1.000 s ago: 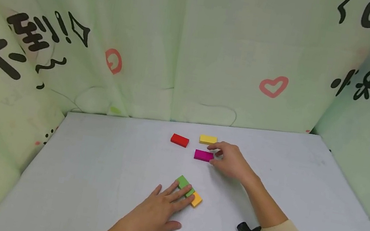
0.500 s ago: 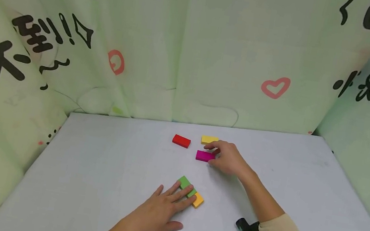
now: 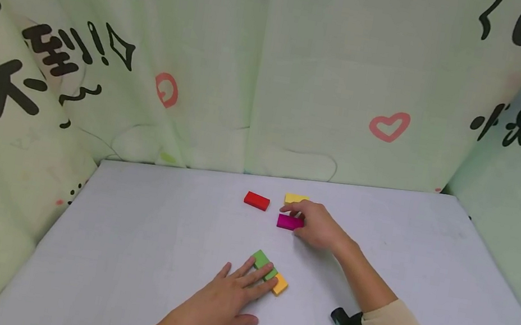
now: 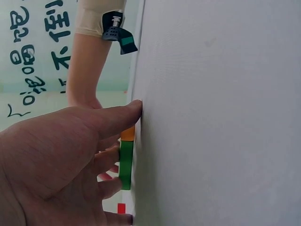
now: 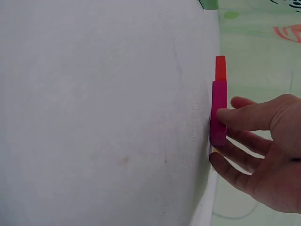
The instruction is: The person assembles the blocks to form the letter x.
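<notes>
Right hand point(image 3: 319, 227) has crept left this past second; my fingers now pinch the flat magenta rectangular block point(image 3: 289, 223) on the white table point(image 3: 136, 234). Left hand point(image 3: 228, 299) stays spread, fingers pressing the green block point(image 3: 261, 260) against the orange block point(image 3: 279, 285).

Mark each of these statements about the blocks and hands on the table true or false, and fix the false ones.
1. The left hand rests flat with its fingers on the green block. True.
2. The right hand is at the red block. False: its fingers are at the magenta block; the red block lies apart, to the left.
3. An orange block lies right beside the green block. True.
4. The yellow block is stacked on the magenta block. False: it lies on the table just behind the magenta block.
5. Five blocks are in view. True.
</notes>
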Demonstrator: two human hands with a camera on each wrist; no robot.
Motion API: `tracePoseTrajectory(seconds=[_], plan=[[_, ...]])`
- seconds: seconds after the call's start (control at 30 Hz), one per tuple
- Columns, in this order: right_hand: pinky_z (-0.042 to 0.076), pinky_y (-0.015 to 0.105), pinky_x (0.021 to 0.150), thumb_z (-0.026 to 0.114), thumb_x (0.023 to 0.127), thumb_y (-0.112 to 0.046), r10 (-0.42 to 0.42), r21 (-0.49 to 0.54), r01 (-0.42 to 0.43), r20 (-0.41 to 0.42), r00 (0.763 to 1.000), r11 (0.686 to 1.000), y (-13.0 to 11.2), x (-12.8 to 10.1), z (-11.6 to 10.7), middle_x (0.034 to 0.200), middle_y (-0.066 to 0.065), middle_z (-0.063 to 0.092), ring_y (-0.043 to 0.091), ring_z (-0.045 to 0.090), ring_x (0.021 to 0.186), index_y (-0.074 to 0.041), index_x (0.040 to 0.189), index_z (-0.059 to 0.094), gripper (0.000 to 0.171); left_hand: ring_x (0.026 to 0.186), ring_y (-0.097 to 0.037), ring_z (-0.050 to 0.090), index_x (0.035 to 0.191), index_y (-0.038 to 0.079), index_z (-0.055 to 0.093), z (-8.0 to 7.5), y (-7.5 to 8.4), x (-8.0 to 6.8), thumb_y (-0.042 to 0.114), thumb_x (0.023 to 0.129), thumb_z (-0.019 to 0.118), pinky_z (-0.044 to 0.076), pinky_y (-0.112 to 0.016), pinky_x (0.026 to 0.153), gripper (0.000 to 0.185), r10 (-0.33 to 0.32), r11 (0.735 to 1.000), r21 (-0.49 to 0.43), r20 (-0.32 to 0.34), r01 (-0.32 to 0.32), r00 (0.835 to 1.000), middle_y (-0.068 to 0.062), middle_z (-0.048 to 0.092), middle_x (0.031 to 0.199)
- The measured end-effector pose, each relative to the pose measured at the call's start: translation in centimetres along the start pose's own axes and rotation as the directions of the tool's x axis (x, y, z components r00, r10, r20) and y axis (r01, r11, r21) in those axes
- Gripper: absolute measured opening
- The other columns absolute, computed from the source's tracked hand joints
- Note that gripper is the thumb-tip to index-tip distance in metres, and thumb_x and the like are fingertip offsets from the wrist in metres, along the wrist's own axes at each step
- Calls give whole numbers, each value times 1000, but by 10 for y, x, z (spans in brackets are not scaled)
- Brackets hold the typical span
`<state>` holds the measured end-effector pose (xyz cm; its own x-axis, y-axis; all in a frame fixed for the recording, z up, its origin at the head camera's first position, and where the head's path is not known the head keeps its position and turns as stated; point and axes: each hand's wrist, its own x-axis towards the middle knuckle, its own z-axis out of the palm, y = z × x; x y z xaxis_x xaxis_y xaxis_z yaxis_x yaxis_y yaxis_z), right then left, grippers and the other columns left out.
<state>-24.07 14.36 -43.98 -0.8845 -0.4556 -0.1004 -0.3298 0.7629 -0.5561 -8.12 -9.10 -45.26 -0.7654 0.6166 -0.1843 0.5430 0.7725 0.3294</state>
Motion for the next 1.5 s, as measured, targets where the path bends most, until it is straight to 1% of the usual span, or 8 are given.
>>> tracePoseTrajectory(seconds=[0.13,0.33,0.5,0.73,0.97,1.2,1.37,1.5], plan=[[62,40,90,75,89,3,-16,-19,16,-1,1000,1000,-1,0,0,124,12,67,31,61,117,-16,135,69,50,162,-28,19,165,36,30,0,0,0,44,101,67,33,-66,120,75,3,1000,20,-7,-3,1000,12,20,174],[60,44,94,70,90,6,-43,-32,43,6,999,999,-2,0,1,134,13,65,35,57,126,-16,132,72,48,163,-28,17,165,37,29,0,-1,0,44,100,67,32,-66,120,75,-4,1000,5,5,4,1000,12,19,174],[60,44,95,68,90,7,-52,-45,52,10,999,998,-3,1,1,135,13,65,35,57,126,-16,131,72,48,162,-29,18,164,36,30,0,-1,-1,44,101,67,32,-66,120,74,-4,1000,6,0,4,1000,12,19,174],[60,46,97,68,91,7,-42,-46,42,12,999,998,-4,-1,1,137,14,64,36,55,129,-16,132,72,47,162,-28,19,165,35,30,0,0,-1,44,101,67,33,-66,120,74,4,1000,21,-15,-3,1000,12,20,174],[60,45,97,66,91,8,-31,-37,31,11,999,999,-5,-1,1,137,14,64,36,55,130,-17,131,73,47,162,-29,20,164,35,31,1,-1,-1,43,101,67,34,-66,119,74,8,1000,25,-25,-8,1000,11,20,174],[60,45,96,66,91,8,-26,-35,26,6,1000,999,-4,-2,1,136,16,63,37,55,129,-17,130,74,47,162,-29,19,165,35,30,1,0,-1,44,101,67,34,-66,119,74,9,1000,23,-18,-8,1000,11,19,174],[60,43,93,64,90,8,-39,-39,39,-4,999,998,-3,-4,0,128,15,64,34,58,122,-16,129,74,47,162,-29,20,165,34,30,0,1,-1,44,101,67,34,-66,119,74,13,1000,25,-18,-12,1000,11,19,174],[60,42,92,63,89,9,-56,-42,55,-4,998,998,-2,-5,-2,126,13,65,32,59,119,-15,128,75,47,162,-30,20,165,34,30,0,1,-1,44,101,66,34,-66,119,74,15,1000,26,-18,-15,1000,10,19,174]])
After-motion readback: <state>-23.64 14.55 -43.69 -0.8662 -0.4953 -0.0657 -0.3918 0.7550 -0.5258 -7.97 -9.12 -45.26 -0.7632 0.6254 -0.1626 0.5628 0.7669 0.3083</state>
